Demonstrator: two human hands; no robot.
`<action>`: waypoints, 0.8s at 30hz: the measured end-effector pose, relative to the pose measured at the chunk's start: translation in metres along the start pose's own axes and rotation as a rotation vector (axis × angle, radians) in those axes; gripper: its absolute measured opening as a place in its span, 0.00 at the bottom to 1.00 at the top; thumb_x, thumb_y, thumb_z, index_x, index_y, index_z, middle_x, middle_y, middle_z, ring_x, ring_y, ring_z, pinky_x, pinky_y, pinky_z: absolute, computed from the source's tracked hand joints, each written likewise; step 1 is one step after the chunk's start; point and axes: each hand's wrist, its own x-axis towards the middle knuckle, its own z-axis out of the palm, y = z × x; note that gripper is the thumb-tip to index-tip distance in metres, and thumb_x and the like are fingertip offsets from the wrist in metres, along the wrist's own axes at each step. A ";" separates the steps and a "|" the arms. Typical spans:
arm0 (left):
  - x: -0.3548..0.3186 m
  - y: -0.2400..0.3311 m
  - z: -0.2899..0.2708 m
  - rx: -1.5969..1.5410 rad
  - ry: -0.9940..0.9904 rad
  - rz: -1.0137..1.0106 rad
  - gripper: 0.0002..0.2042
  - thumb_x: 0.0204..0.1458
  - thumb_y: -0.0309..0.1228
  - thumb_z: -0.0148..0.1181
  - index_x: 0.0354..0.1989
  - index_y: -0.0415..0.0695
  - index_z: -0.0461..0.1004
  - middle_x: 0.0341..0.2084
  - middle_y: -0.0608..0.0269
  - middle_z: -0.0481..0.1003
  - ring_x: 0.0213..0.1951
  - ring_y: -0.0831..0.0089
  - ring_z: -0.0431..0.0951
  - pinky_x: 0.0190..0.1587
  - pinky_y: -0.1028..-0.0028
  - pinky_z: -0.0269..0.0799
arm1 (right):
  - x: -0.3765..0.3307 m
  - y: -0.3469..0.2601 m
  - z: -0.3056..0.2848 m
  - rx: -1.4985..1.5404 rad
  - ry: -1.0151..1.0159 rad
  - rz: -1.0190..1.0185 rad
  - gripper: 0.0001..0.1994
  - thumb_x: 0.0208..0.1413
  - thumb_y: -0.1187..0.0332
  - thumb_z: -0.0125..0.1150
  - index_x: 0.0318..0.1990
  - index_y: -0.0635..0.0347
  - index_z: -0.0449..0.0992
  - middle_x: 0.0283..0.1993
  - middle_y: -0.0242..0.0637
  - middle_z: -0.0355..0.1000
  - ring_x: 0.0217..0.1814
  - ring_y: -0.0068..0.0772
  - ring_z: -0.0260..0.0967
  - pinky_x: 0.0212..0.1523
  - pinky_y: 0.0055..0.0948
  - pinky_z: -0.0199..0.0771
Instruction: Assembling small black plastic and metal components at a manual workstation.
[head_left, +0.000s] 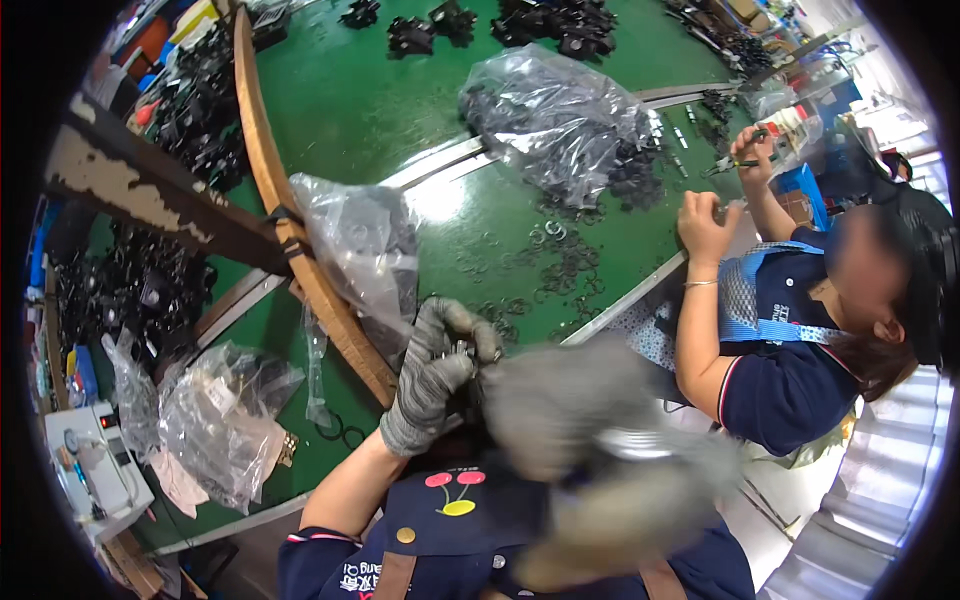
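Note:
My left hand [428, 372], in a grey knitted glove, is closed around a small dark part with a shiny metal bit [462, 350], held in front of my chest at the table's near edge. Its fingers hide most of that part, so its kind does not show. Just to the right, my right hand [565, 405] is a grey smear of motion, and its fingers cannot be made out. Beyond both hands, thin dark rings [565, 265] lie scattered on the green tabletop [455, 235].
A clear bag of dark parts [560, 125] lies farther back, another bag [365, 240] beside the curved wooden strip [258, 140]. Black parts [135, 290] are heaped at left near a grey device [98, 460]. At right a co-worker [780, 360] holds green-handled pliers [752, 160].

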 end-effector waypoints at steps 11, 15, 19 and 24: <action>0.003 -0.003 0.012 -0.365 -0.030 -0.023 0.19 0.61 0.45 0.62 0.50 0.49 0.63 0.39 0.54 0.71 0.43 0.57 0.80 0.45 0.50 0.84 | 0.013 0.186 -0.183 -1.411 0.409 0.551 0.14 0.52 0.60 0.71 0.44 0.55 0.84 0.35 0.40 0.82 0.37 0.31 0.79 0.42 0.32 0.76; 0.000 -0.002 0.011 -0.340 -0.008 -0.027 0.20 0.61 0.46 0.62 0.50 0.49 0.63 0.39 0.54 0.71 0.42 0.59 0.81 0.43 0.52 0.85 | 0.018 0.199 -0.187 -1.104 0.414 0.640 0.17 0.48 0.55 0.72 0.42 0.55 0.85 0.45 0.54 0.78 0.47 0.51 0.77 0.48 0.40 0.75; 0.002 -0.004 0.013 -0.320 -0.034 -0.009 0.20 0.60 0.45 0.63 0.50 0.49 0.63 0.39 0.53 0.71 0.42 0.57 0.81 0.43 0.50 0.85 | 0.016 0.203 -0.187 -1.105 0.412 0.552 0.18 0.47 0.55 0.74 0.44 0.53 0.86 0.44 0.51 0.77 0.46 0.48 0.76 0.51 0.40 0.74; 0.001 -0.002 0.020 -0.346 -0.033 -0.053 0.19 0.61 0.44 0.63 0.51 0.50 0.63 0.40 0.54 0.70 0.44 0.56 0.80 0.45 0.45 0.84 | 0.014 0.203 -0.181 -1.183 0.427 0.414 0.17 0.46 0.57 0.74 0.42 0.55 0.86 0.47 0.50 0.74 0.45 0.48 0.75 0.50 0.38 0.75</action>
